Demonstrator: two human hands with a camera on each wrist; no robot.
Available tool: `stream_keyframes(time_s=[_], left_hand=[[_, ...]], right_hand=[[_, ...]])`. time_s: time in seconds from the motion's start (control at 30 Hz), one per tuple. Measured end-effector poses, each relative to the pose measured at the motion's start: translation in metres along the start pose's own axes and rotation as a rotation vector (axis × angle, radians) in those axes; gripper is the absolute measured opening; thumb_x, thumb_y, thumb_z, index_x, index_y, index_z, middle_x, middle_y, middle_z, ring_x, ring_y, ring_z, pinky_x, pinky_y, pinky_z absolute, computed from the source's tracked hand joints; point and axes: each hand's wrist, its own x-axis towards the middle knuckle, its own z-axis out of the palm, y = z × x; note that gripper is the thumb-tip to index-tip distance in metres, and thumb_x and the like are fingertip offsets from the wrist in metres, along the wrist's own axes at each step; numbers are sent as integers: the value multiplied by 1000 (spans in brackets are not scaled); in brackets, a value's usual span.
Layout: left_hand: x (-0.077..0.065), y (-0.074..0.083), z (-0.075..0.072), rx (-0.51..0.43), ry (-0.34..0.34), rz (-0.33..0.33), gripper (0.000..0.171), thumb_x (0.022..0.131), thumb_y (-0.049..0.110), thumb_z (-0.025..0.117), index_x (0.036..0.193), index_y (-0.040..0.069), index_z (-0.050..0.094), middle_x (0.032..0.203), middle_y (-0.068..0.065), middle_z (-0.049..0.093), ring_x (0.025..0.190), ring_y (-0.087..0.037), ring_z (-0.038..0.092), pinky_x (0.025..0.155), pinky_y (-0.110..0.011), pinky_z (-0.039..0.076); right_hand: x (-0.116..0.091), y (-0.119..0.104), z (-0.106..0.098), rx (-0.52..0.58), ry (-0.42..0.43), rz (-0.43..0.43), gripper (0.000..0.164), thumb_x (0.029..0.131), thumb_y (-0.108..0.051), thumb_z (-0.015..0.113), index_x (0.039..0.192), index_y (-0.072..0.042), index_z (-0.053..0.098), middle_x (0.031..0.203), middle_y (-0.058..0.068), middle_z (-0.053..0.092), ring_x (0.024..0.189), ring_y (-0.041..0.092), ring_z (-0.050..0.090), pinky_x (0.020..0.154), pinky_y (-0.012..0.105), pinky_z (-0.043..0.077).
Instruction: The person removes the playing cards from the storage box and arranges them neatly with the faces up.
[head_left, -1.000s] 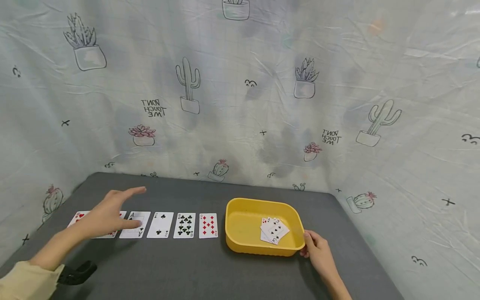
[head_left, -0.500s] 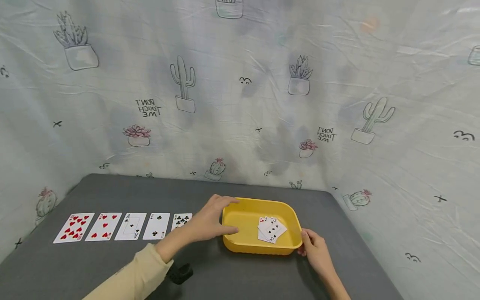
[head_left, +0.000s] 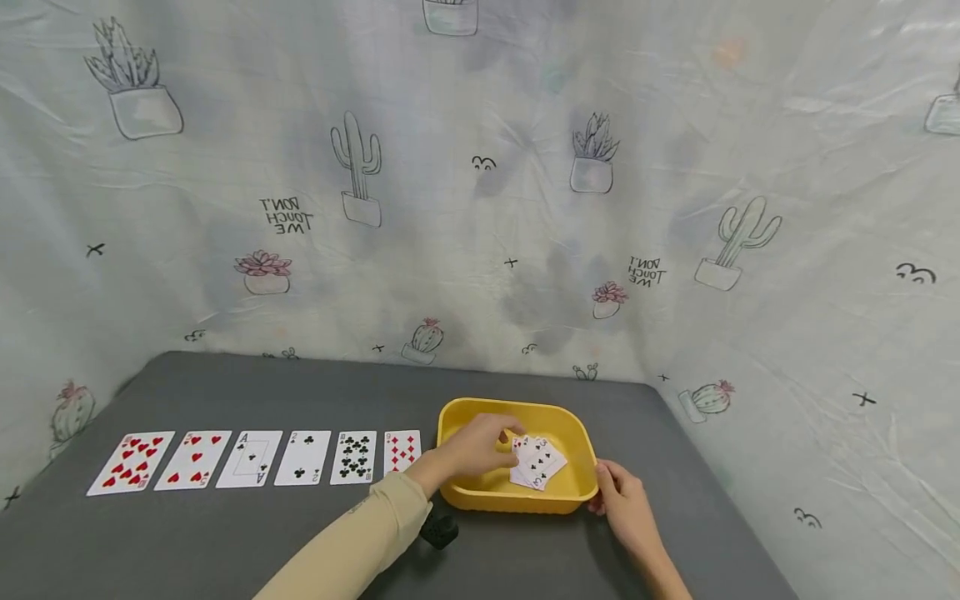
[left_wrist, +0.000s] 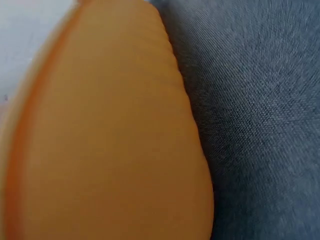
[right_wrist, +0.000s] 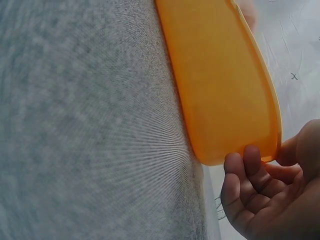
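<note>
A small fan of playing cards (head_left: pixel 542 465), a three of clubs on top, lies in the yellow tray (head_left: pixel 480 501). My left hand (head_left: pixel 480 442) reaches over the tray's near left wall, its thumb and forefinger parted at the left edge of these cards. Whether the fingertips touch them I cannot tell. My right hand (head_left: pixel 628 504) grips the tray's right end. In the right wrist view, the thumb of the right hand (right_wrist: pixel 280 190) is at the rim and fingertips press the outer wall. The left wrist view shows only the tray's outer wall (left_wrist: pixel 115 125), hiding the left hand.
Left of the tray several face-up cards lie in a row: a ten of hearts (head_left: pixel 132 463), five of hearts (head_left: pixel 192 460), ace of clubs (head_left: pixel 250 459), two of clubs (head_left: pixel 303 458), eight of clubs (head_left: pixel 353 457) and nine of diamonds (head_left: pixel 401 450). A patterned curtain (head_left: pixel 450 208) hangs behind the grey table (head_left: pixel 187 542).
My left hand has moved right from above the card row, over the tray's left side, and down to the cards inside. The right hand keeps its grip on the tray.
</note>
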Motion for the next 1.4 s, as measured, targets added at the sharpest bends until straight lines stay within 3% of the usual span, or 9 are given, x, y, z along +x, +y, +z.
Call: stream_keyframes(time_s=[0.13, 0.27, 0.47, 0.67, 0.77, 0.93, 1.03, 1.23, 1.4], left_hand=[[5, -4, 9, 82, -116, 77, 47, 85, 11, 77, 130, 7, 64, 120, 2, 64, 96, -13, 58, 84, -23, 46], [5, -10, 15, 203, -144, 119, 44, 78, 8, 82, 120, 9, 69, 105, 8, 67, 88, -6, 59, 80, -19, 46], [8, -8, 15, 142, -130, 107, 47, 75, 13, 88, 116, 6, 67, 90, 9, 67, 82, -3, 60, 77, -19, 48], [9, -8, 15, 245, -102, 47, 74, 74, 28, 89, 137, 8, 56, 129, 0, 57, 115, -12, 52, 101, -27, 39], [9, -8, 14, 246, -164, 33, 79, 80, 28, 85, 146, 8, 46, 145, -1, 47, 132, -15, 41, 110, -32, 29], [9, -7, 15, 239, -265, 16, 78, 88, 28, 76, 153, 11, 37, 153, 2, 38, 139, -12, 32, 115, -40, 20], [12, -11, 19, 216, -258, -4, 77, 86, 29, 78, 152, 12, 39, 151, 3, 41, 136, -11, 35, 114, -38, 21], [14, -14, 23, 153, -175, 13, 74, 79, 27, 84, 142, 7, 49, 136, -3, 54, 115, -11, 49, 103, -28, 36], [15, -15, 25, 172, -144, 19, 73, 77, 27, 87, 137, 6, 53, 130, -2, 57, 114, -10, 51, 101, -26, 38]], right_hand=[[2, 2, 0, -23, 2, -8, 35, 107, -18, 45, 123, 10, 59, 71, 11, 61, 62, 24, 60, 55, 30, 52], [2, 4, 2, -28, -12, -20, 36, 106, -18, 46, 124, 10, 59, 71, 10, 61, 62, 23, 61, 56, 31, 52], [2, 2, 2, -35, 15, -23, 32, 106, -16, 46, 120, 9, 61, 69, 9, 59, 60, 21, 59, 55, 29, 51], [2, 1, 1, -45, 14, -30, 32, 106, -16, 46, 119, 9, 62, 69, 9, 60, 60, 21, 60, 55, 29, 52], [2, 0, 1, -45, 9, -39, 33, 106, -16, 46, 119, 9, 62, 69, 9, 60, 60, 22, 60, 55, 29, 52], [2, -1, 0, -50, 2, -43, 34, 106, -17, 46, 120, 10, 61, 69, 9, 60, 60, 21, 60, 55, 29, 52], [1, 0, -1, -54, -1, -46, 34, 107, -18, 46, 119, 10, 61, 69, 9, 60, 60, 21, 60, 55, 29, 52], [2, 0, 0, -66, 3, -41, 33, 107, -17, 45, 119, 9, 62, 69, 10, 60, 61, 22, 60, 56, 30, 52], [2, 0, 1, -61, 8, -46, 32, 107, -16, 45, 118, 9, 62, 70, 10, 59, 61, 22, 60, 55, 30, 52]])
